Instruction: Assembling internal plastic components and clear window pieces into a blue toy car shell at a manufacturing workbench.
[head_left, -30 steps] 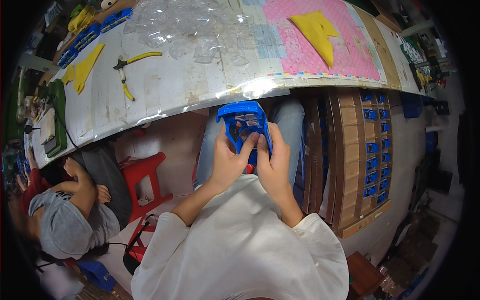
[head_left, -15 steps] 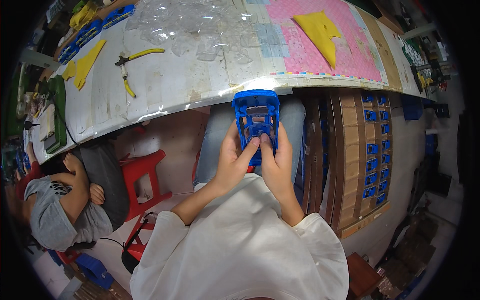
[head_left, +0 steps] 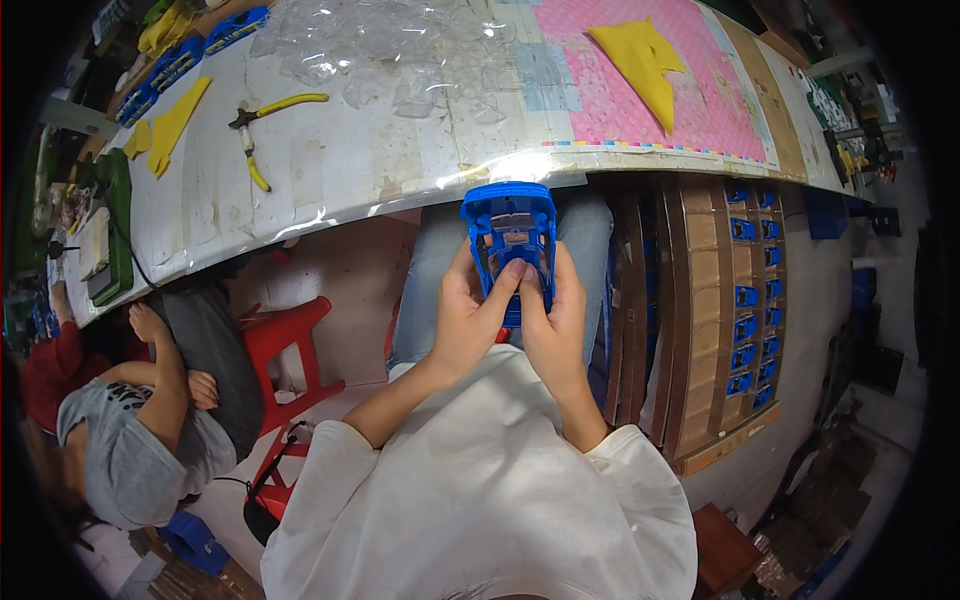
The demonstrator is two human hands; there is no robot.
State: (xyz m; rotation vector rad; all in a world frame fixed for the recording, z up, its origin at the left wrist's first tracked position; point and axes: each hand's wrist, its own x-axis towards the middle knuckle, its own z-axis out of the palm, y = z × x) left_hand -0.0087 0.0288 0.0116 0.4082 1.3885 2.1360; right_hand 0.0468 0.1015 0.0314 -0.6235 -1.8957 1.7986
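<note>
Hands grip a blue plastic toy-car shell (head_left: 510, 240) over the person's lap, just below the worktable (head_left: 330, 170) edge: left hand (head_left: 465, 320) and right hand (head_left: 555, 315) clasp its sides, thumbs pressing its underside. Yellow-handled pliers (head_left: 262, 125) lie on the table.

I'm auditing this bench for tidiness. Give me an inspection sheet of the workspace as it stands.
Surface: long workbench under clear film, with a pink mat.
Job's things: blue plastic car-shaped shell, held above the lap.
Clutter: yellow-handled pliers, yellow cloth, clear plastic pieces, more blue parts.
Hands: left hand and right hand both grip the shell, thumbs pressing its inside.
Cables: black lead at the bench's left end.
Surroundings: red stool, seated co-worker, cardboard tray of blue parts.
</note>
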